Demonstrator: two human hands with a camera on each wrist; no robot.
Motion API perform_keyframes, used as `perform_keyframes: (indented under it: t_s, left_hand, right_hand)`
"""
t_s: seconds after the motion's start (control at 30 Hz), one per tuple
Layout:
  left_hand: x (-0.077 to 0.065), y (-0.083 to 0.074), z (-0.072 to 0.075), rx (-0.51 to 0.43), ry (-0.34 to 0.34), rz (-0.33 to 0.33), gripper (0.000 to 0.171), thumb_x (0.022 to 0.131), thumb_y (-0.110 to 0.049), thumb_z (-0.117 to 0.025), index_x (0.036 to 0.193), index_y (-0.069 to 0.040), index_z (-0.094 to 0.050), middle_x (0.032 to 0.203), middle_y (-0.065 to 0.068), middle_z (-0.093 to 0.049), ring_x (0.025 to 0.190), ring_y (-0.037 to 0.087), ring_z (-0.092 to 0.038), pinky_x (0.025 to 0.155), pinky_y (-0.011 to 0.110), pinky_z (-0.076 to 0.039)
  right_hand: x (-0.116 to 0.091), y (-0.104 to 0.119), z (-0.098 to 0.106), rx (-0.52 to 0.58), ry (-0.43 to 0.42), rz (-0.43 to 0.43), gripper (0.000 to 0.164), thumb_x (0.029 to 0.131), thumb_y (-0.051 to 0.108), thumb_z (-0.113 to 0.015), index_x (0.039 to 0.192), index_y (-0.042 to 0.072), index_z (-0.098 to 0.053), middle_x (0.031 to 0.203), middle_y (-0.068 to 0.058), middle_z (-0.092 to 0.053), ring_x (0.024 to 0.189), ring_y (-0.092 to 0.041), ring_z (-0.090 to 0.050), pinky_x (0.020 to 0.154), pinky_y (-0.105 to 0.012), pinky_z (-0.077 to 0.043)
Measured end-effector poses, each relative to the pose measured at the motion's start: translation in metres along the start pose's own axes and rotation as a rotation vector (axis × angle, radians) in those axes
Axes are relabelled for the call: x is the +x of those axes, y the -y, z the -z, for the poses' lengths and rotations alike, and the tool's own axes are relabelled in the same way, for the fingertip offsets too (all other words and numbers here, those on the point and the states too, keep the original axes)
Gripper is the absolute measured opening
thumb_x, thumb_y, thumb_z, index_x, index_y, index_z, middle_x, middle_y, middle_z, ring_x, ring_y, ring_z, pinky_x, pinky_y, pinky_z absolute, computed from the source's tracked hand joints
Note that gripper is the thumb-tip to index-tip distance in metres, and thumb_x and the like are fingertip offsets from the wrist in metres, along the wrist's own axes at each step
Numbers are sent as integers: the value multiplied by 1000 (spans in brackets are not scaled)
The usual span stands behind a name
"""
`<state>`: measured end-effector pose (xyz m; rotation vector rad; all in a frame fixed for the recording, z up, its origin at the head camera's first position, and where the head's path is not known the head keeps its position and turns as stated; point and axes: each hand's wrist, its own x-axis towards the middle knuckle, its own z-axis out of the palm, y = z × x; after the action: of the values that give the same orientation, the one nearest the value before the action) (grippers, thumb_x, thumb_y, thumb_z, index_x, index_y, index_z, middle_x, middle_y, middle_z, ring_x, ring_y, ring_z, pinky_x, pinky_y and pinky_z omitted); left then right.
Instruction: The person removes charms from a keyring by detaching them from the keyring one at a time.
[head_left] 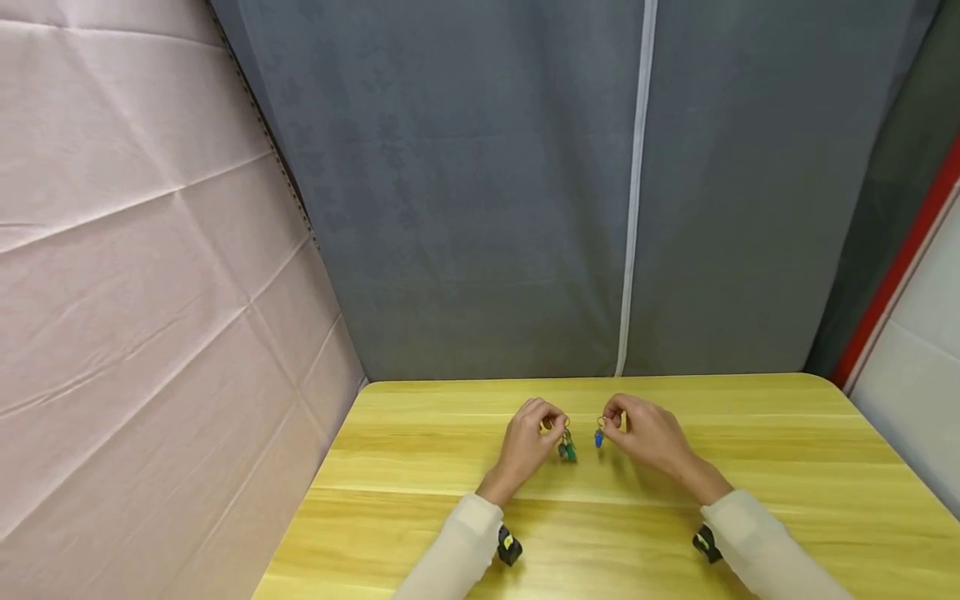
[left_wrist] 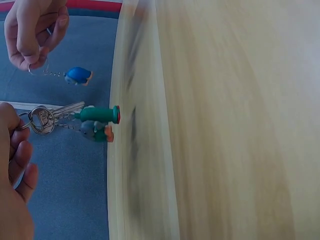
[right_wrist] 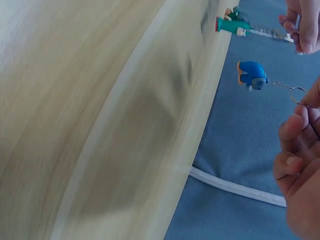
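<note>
Pale sleeves (head_left: 453,550) are slanting toward the table's far edge (head_left: 450,386), left hand (head_left: 524,442) pinching a keychain (head_left: 569,450), right hand (head_left: 652,433) a blue charm (right_wrist: 252,73), top-held, apparently for free dangling.

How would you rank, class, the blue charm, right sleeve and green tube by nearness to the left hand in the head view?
1. Green tube: hanging beside the left hand.
2. Blue charm: farther right.
3. Right sleeve: lower right.
</note>
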<state>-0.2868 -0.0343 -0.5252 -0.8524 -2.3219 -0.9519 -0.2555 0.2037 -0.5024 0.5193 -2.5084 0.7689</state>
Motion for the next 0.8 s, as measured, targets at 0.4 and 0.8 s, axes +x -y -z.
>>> perform_keyframes:
  t_s: [0.4, 0.8]
  left_hand:
    - [-1, 3, 2, -2, 2, 31, 7, 102, -13, -73, 96, -13, -77, 90, -2, -70, 81, 11, -64, 71, 15, -52]
    - [0, 5, 4, 9, -10, 11, 7, 101, -12, -73, 95, -13, -77, 89, -2, -70, 79, 11, -64, 69, 15, -52]
  right_hand:
    - [-1, -18, 20, -26, -39, -1, 16, 89, 12, -78, 87, 22, -66, 76, 13, -58, 57, 3, -39, 49, -20, -32]
    - [2, -36, 35, -49, -38, -42, 11, 93, 13, -75, 89, 20, -68, 77, 11, -60, 60, 0, -42, 52, -22, -35]
